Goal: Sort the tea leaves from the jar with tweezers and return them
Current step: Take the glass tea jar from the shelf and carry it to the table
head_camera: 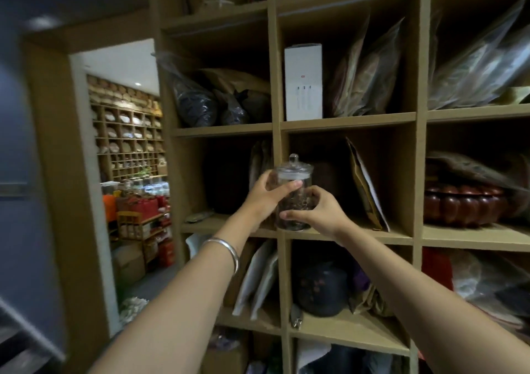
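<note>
Mid-frame, both hands clasp the glass jar (lid on, dark leaves inside): left hand around its shoulder, right hand lower, at the shelf edge.

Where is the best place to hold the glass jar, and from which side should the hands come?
Probably around the straight body of the jar, one hand from each side, below the lid. The lid has only a small knob and may just rest on top, so it is no safe hold. The left hand and right hand grip it this way now.
</note>
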